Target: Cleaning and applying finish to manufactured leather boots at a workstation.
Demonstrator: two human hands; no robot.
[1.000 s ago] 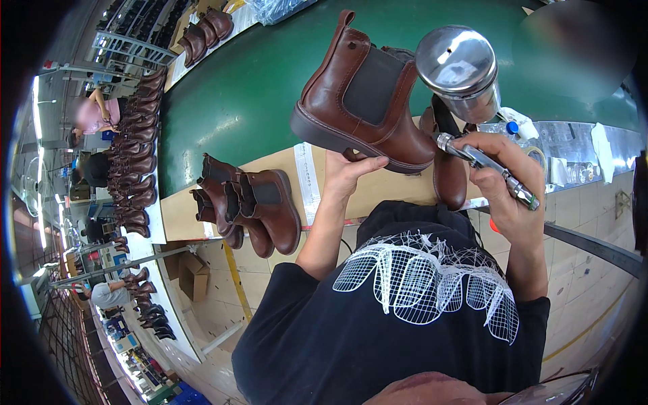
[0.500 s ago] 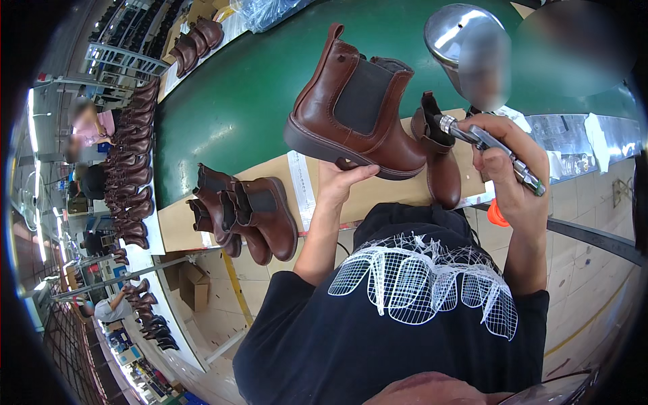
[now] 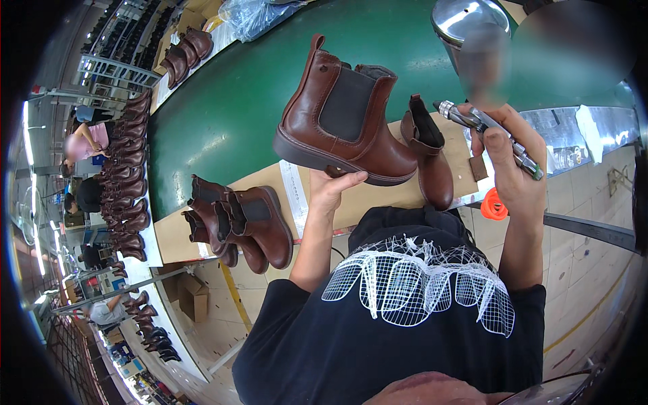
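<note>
A brown leather ankle boot (image 3: 304, 111) with dark elastic side panels and a dark sole is held up over the table. My left hand (image 3: 331, 189) is closed under its sole, and the toe points right. In my right hand (image 3: 509, 148) is a metal spray gun (image 3: 472, 118), its nozzle pointing left, to the right of the held boot and apart from it. A shiny metal cup (image 3: 466, 23) rises above the gun; blur hides where the two meet. Behind the held boot's toe, another brown boot (image 3: 435, 179) stands on the cardboard.
Several brown boots (image 3: 260, 223) stand to the left on cardboard (image 3: 337, 212) along the green table's (image 3: 209, 128) near edge. Long rows of boots (image 3: 125, 182) line a bench farther left. An orange ring-shaped object (image 3: 494, 204) is below my right wrist. Other people work at the far left.
The held boot has shifted slightly left and down in view. The spray gun's nozzle has moved up, away from the boot standing behind. Both hands keep their hold.
</note>
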